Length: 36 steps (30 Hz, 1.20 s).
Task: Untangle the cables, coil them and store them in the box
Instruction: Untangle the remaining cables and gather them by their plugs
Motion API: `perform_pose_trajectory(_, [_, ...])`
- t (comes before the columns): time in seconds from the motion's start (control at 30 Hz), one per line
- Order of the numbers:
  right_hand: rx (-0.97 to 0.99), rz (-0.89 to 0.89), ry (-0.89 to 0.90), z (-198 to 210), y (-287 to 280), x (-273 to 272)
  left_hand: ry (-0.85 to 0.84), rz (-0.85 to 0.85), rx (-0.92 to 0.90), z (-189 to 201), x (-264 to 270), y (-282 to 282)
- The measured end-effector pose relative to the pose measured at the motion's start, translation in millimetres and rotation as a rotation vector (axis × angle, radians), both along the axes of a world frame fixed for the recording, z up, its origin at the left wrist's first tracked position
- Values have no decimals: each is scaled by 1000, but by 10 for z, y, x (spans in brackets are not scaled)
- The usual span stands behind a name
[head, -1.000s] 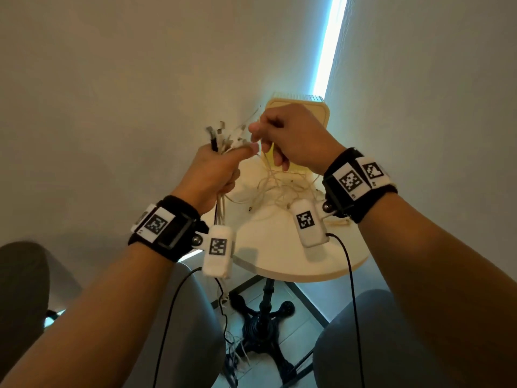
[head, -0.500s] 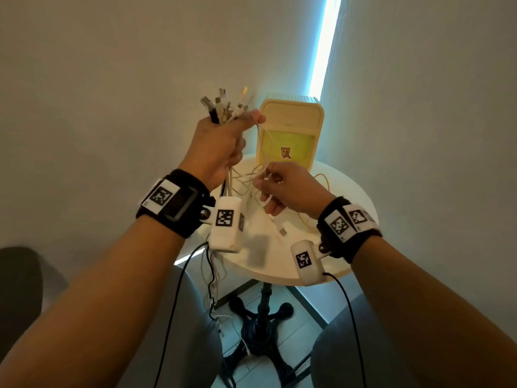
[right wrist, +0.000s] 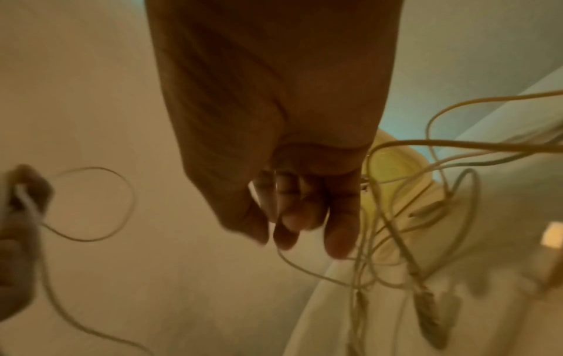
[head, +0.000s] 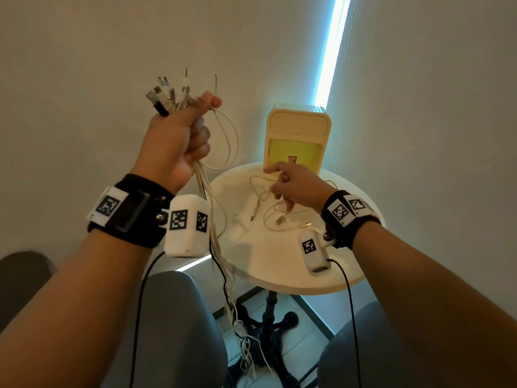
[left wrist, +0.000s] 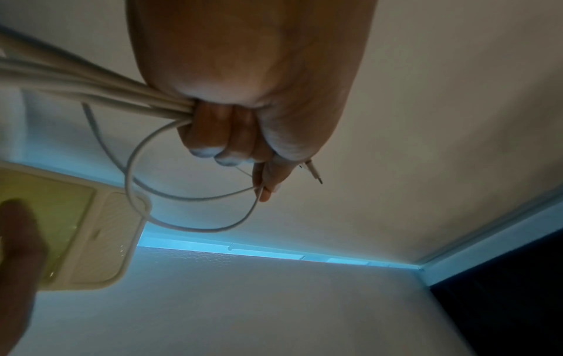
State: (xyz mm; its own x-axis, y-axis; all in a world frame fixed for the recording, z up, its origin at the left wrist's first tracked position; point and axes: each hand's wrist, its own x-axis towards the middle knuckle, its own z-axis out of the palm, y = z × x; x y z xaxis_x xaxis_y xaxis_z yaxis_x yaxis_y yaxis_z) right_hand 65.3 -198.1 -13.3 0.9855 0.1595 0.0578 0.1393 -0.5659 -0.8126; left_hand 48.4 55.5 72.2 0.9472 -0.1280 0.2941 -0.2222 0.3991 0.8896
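My left hand (head: 201, 127) is raised left of the table and grips a bundle of white cables (head: 215, 242). Their plugs (head: 167, 96) stick up above the fist, and the long ends hang to the floor. The left wrist view shows the fist (left wrist: 225, 135) round the strands, with a loop (left wrist: 195, 226) below it. My right hand (head: 279, 183) is low over the round white table (head: 268, 264) and pinches one thin cable (right wrist: 275, 200) among the loose cables (head: 260, 197) lying there. A cream box with a yellow front (head: 296, 127) stands at the table's back edge.
The table stands in a wall corner lit by a blue light strip (head: 333, 49). Below it are a black pedestal foot (head: 268, 320) and my knees in grey trousers (head: 173, 317). Hanging cable ends (head: 246, 351) reach the tiled floor.
My left hand has lifted the bundle higher and to the left. My right hand has left the bundle's top, dropped to the table and taken a loose cable in front of the box.
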Motion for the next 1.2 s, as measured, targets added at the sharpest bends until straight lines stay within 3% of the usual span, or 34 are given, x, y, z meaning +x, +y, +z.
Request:
perform_pose_trajectory(0.07, [-65, 137, 94, 19, 129, -40, 22, 2, -38, -41, -9, -3])
perform_pose_trajectory(0.2, [-392, 270, 169, -135, 329, -76, -13, -6, -82, 68, -71, 92])
perform_pose_trajectory(0.27, [-341, 259, 129, -156, 401, -107, -34, -21, -79, 130, -112, 168])
perform_pose_trajectory(0.4, [-51, 229, 7, 51, 618, -250, -40, -27, -62, 140, -175, 284])
perform_pose_trajectory(0.53, [81, 389, 38, 248, 968, -453, -19, -6, -10, 60, -200, 357])
perform_pose_trajectory(0.63, [175, 408, 28, 209, 1195, -539, 23, 10, 42, -95, -213, 446])
perform_pose_trajectory(0.77, [22, 358, -31, 19, 1211, -586, 96, 72, 158, -319, -190, 720])
perform_pose_trajectory(1.0, [-210, 493, 212, -274, 1175, -646, 300, 369, 441, -721, -181, 1016])
perform_pose_trajectory(1.2, [-202, 681, 401, -495, 1358, -757, 284, 384, 172, -655, -167, 1228])
